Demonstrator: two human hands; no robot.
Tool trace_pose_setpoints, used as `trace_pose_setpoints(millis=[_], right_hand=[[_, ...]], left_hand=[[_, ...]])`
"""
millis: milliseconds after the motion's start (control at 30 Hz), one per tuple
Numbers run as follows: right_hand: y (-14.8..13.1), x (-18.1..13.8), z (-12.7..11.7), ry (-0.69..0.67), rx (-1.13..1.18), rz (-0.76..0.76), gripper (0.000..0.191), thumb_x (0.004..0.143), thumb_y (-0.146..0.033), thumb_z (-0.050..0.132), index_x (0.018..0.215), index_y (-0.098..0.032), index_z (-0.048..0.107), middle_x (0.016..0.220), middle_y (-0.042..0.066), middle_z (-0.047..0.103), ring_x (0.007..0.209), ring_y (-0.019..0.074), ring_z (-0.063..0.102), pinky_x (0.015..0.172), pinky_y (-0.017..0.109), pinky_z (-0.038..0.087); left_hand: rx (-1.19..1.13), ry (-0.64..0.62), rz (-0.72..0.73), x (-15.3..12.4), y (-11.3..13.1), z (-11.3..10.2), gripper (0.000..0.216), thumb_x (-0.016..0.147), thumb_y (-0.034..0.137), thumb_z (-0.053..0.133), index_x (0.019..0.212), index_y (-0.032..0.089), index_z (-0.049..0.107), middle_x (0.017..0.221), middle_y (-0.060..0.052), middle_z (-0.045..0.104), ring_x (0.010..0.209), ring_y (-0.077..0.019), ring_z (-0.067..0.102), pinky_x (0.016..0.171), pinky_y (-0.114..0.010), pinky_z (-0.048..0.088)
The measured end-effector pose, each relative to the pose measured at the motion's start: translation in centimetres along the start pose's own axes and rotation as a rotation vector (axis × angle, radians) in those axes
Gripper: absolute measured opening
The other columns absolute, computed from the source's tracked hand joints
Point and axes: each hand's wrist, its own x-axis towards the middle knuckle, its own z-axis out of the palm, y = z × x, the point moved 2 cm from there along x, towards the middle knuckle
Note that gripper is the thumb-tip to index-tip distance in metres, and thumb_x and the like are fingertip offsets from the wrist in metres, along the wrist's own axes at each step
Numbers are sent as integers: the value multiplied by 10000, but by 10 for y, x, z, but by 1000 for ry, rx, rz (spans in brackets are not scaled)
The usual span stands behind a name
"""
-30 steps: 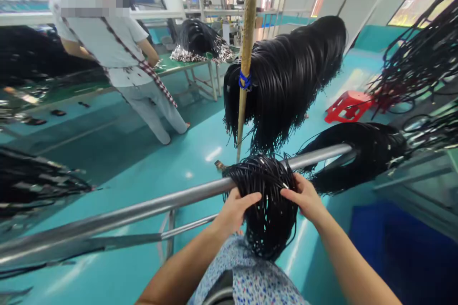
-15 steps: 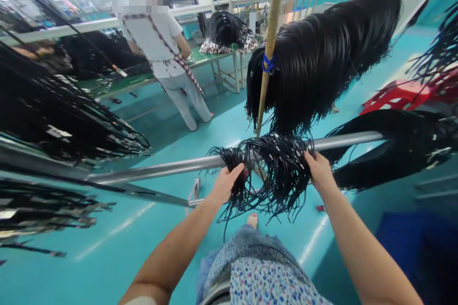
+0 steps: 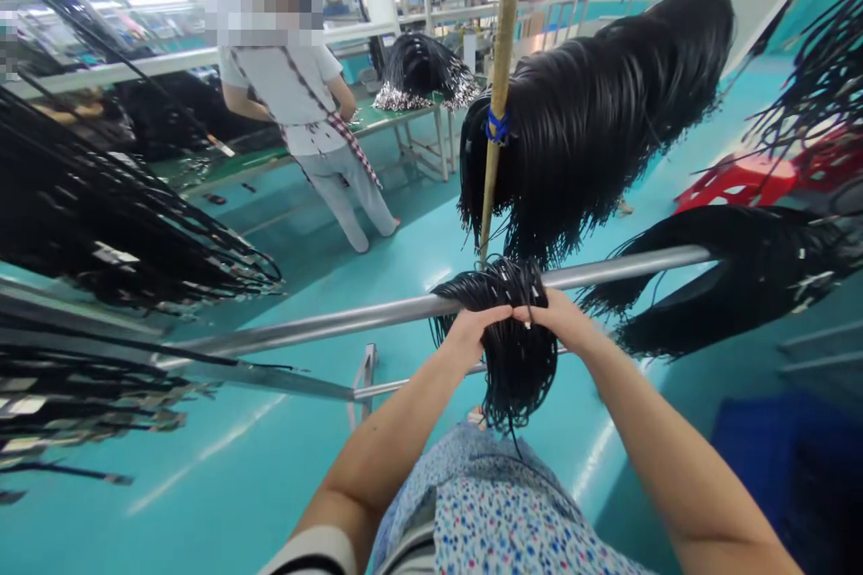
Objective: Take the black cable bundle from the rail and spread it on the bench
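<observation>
A black cable bundle drapes over a metal rail; the left hand and right hand clasp its sides, thumbs meeting across the front; beyond, a larger cable mass hangs behind a tan pole; farther back stands a co-worker.

The small bundle of cables is black with a few whitish specks, the rail silvery grey. The big bunch is black, the stick yellowish brown, its tie blue. The apron is white, spotted blue and red. A co-worker wears a white shirt and a strap checked dark red and white. The floor is turquoise, the stool red.
</observation>
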Motion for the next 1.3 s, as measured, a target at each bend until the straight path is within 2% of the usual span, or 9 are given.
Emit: trace_pose_setpoints(millis=[233, 433, 567, 767, 867, 933, 1033, 1167, 1300], right_hand=[[11, 0, -96, 266, 25, 144, 517, 504, -399, 729, 844, -58, 541, 729, 59, 533, 622, 134, 490, 543, 231, 385], [-16, -6, -107, 552, -503, 9, 327, 641, -419, 515, 717, -103, 556, 657, 33, 530, 641, 135, 462, 566, 231, 337], [-28, 7, -103, 278, -803, -58, 269, 753, -363, 371, 698, -112, 450, 709, 46, 521, 686, 140, 454, 619, 253, 321], [75, -13, -122, 464, -592, 33, 551, 736, -635, 407, 902, -140, 582, 868, 62, 579, 829, 205, 522, 737, 327, 380], [141, -29, -102, 222, 25, -197, 766, 738, -525, 495, 1337, -94, 287, 1325, 118, 328, 1214, 192, 331, 989, 287, 303], [163, -32, -90, 87, -10, -229, 1010, 621, -373, 672, 1397, -67, 103, 1373, 152, 217, 1200, 211, 332, 994, 296, 301], [166, -26, -99, 151, -201, -70, 615, 546, -458, 708, 977, -51, 545, 879, 89, 558, 778, 169, 494, 687, 262, 412], [153, -27, -132, 607, -235, -114, 457, 618, -433, 658, 904, -96, 538, 751, 20, 502, 685, 111, 427, 601, 221, 334], [152, -30, -128, 300, -317, -177, 426, 674, -435, 613, 903, -88, 514, 748, 21, 498, 693, 114, 437, 605, 217, 340]], left_hand=[[14, -21, -44, -10, 18, -13, 392, 599, 181, 715, 923, 0, 588, 950, -152, 564, 805, -189, 560, 762, -297, 466], [-61, -60, -58, -9, 19, 19, 450, 589, 274, 728, 915, 17, 554, 844, -140, 554, 786, -236, 561, 703, -357, 463], [147, -278, -90, 12, 3, 55, 340, 617, 200, 699, 876, 32, 559, 876, -128, 555, 762, -173, 555, 725, -315, 453], [98, -93, -133, 39, -29, 57, 447, 511, 107, 738, 893, 19, 522, 880, -106, 545, 757, -179, 548, 732, -329, 453], [81, -92, -171, 44, -33, 52, 479, 483, 73, 742, 907, 8, 529, 891, -109, 554, 764, -186, 552, 771, -355, 456], [108, -88, -186, 46, -27, 50, 451, 515, 49, 718, 928, -5, 544, 926, -127, 562, 780, -193, 561, 790, -351, 462], [204, -33, -226, 44, -12, 49, 269, 647, 14, 611, 909, -23, 566, 940, -161, 571, 788, -222, 578, 815, -393, 463], [242, 108, -186, 40, 4, 50, 161, 743, 3, 488, 879, -16, 572, 872, -149, 588, 768, -240, 587, 800, -449, 463], [240, 123, -179, 41, -2, 48, 141, 726, 28, 537, 861, 11, 573, 883, -112, 592, 755, -213, 589, 831, -450, 456]])
